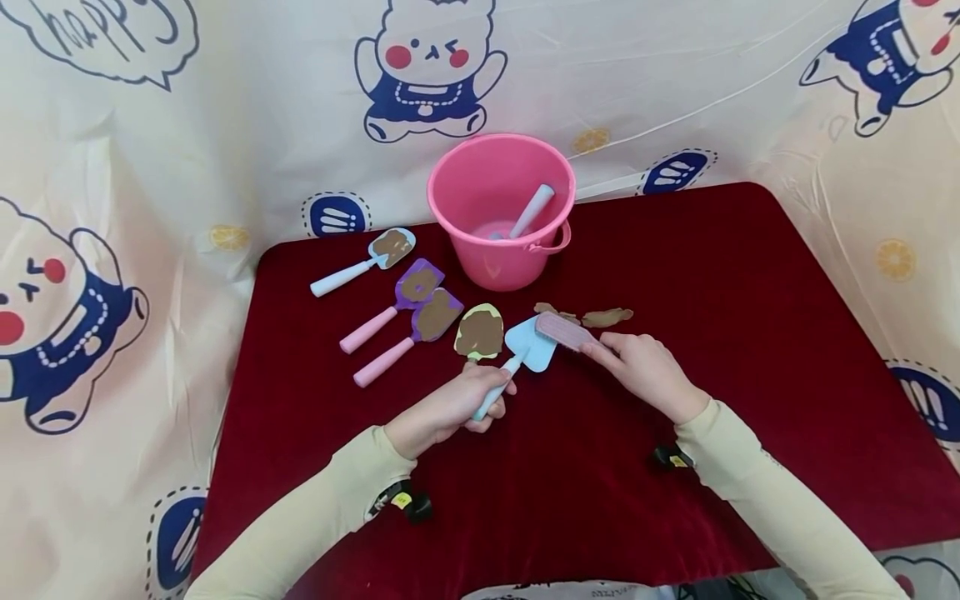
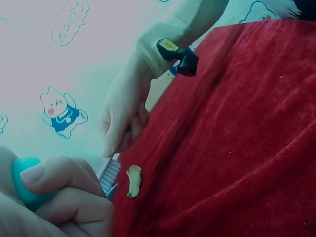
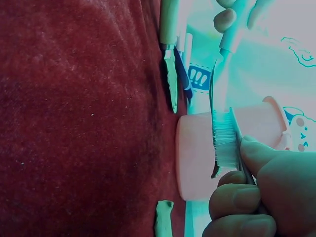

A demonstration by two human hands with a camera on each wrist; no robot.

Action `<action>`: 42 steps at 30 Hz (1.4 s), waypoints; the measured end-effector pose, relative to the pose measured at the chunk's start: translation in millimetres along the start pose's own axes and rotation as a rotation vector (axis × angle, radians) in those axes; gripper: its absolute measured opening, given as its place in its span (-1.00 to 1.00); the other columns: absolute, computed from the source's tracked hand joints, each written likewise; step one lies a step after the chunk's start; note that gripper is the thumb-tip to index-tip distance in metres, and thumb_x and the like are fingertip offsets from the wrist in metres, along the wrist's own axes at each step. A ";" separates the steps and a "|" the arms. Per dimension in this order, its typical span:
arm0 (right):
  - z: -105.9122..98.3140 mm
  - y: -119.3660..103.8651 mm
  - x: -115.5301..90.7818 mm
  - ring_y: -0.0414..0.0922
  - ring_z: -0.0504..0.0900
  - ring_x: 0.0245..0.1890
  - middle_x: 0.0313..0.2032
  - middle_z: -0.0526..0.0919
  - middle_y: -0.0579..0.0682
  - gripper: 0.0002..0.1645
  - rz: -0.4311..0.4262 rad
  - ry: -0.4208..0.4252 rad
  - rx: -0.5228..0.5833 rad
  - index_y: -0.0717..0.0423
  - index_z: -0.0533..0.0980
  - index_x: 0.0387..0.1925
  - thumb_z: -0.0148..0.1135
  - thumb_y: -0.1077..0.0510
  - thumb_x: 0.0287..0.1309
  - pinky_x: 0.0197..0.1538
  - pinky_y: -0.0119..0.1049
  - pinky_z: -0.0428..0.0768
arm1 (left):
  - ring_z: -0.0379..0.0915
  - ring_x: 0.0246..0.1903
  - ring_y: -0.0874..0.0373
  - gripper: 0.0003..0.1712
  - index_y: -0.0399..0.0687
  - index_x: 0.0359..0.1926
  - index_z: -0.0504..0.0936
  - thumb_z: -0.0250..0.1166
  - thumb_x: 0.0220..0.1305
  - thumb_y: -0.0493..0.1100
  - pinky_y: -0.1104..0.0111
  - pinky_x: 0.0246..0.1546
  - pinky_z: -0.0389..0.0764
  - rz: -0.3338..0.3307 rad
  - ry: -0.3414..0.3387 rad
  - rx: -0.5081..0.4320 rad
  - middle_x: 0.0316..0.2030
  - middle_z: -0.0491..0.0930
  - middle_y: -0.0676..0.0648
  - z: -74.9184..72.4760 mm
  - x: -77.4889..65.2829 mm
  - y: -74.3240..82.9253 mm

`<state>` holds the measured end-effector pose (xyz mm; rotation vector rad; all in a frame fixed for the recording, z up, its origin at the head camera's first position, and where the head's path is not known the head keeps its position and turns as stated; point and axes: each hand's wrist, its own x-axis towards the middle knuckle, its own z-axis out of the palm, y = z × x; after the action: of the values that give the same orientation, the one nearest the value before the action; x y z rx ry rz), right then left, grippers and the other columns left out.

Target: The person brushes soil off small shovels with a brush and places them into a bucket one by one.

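My left hand [image 1: 459,398] grips the handle of a light blue toy shovel [image 1: 531,343], its blade facing up and bare of brown in the head view. In my right hand [image 1: 651,368] is a pale purple brush [image 1: 562,330], held by its handle. The brush's bristles [image 3: 226,136] meet the shovel blade in the right wrist view. Just left of the blade lies a yellow-green shovel [image 1: 480,332] with a brown patch over most of its face; my left hand hides its handle. Brown flat pieces [image 1: 607,317] lie on the cloth beyond the brush.
A pink bucket [image 1: 501,267] stands at the back of the red-covered table [image 1: 712,275], with a pale blue handle [image 1: 532,210] sticking up inside. To its left lie a blue shovel [image 1: 392,247] and two purple shovels [image 1: 437,315] with pink handles, all smeared brown.
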<state>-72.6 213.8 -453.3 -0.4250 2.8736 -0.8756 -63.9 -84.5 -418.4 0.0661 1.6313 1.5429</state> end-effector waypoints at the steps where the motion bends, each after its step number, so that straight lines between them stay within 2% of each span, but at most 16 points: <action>1: 0.2 0.5 0.4 -0.24 0.18 -0.72 -0.71 0.20 -0.20 -0.51 0.000 0.001 0.001 -0.06 0.35 -0.58 0.21 -0.10 0.49 -0.58 -0.35 0.24 | 0.04 -0.72 0.34 -0.63 -0.34 -0.07 0.42 -0.15 0.66 -0.09 0.54 -0.71 0.10 0.000 0.001 0.001 -0.61 0.28 0.04 -0.2 -0.1 -0.2; 16: 3.3 -1.8 2.5 -0.22 0.22 -0.71 -0.71 0.25 -0.18 -0.55 0.003 0.038 -0.016 -0.03 0.41 -0.52 0.19 -0.10 0.51 -0.58 -0.32 0.27 | 0.04 -0.71 0.33 -0.64 -0.31 -0.12 0.42 -0.15 0.65 -0.10 0.54 -0.72 0.11 0.021 0.022 -0.011 -0.61 0.25 0.04 -3.6 -5.2 -3.1; 20: 1.6 -2.2 3.9 -0.19 0.24 -0.71 -0.70 0.27 -0.15 -0.51 0.031 0.055 -0.022 -0.02 0.39 -0.53 0.13 -0.15 0.54 -0.59 -0.29 0.29 | 0.01 -0.71 0.33 -0.65 -0.33 -0.10 0.40 -0.15 0.65 -0.10 0.54 -0.72 0.10 0.033 0.039 -0.021 -0.63 0.22 0.05 -5.5 -4.5 -2.6; 27: -8.6 4.1 -0.3 -0.17 0.23 -0.72 -0.71 0.27 -0.12 -0.47 0.096 0.136 -0.033 0.03 0.39 -0.54 0.06 -0.14 0.57 -0.63 -0.27 0.26 | 0.01 -0.71 0.31 -0.65 -0.34 -0.05 0.39 -0.13 0.65 -0.09 0.52 -0.73 0.11 0.052 0.082 -0.032 -0.65 0.20 0.06 -10.6 -5.5 -4.4; 32: -9.2 8.9 -4.8 -0.20 0.19 -0.73 -0.71 0.23 -0.14 -0.44 0.103 0.121 -0.015 0.02 0.35 -0.55 0.03 -0.17 0.58 -0.65 -0.31 0.21 | 0.01 -0.70 0.31 -0.62 -0.35 -0.06 0.40 -0.13 0.65 -0.07 0.52 -0.74 0.11 0.071 0.101 -0.050 -0.66 0.20 0.07 -10.4 -5.4 -5.1; 38: -4.6 10.2 -8.4 -0.22 0.18 -0.72 -0.72 0.22 -0.17 -0.43 0.096 0.105 -0.016 0.00 0.34 -0.57 0.02 -0.18 0.58 -0.63 -0.30 0.22 | 0.07 -0.70 0.28 -0.63 -0.28 -0.09 0.44 -0.11 0.68 -0.05 0.49 -0.72 0.17 0.122 0.110 0.031 -0.63 0.28 0.04 -7.7 -4.9 -5.3; 42: -4.2 9.5 -12.1 -0.21 0.18 -0.70 -0.72 0.21 -0.17 -0.43 0.090 0.110 -0.012 -0.02 0.33 -0.58 0.03 -0.19 0.58 -0.61 -0.29 0.23 | 0.12 -0.74 0.26 -0.56 -0.32 -0.08 0.46 -0.13 0.69 -0.01 0.46 -0.73 0.22 0.170 0.118 0.077 -0.62 0.33 0.01 -6.2 -7.4 -2.2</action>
<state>-64.0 227.1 -455.0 -0.2537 2.9722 -0.8940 -61.9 -94.0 -417.2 0.1617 1.8175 1.6367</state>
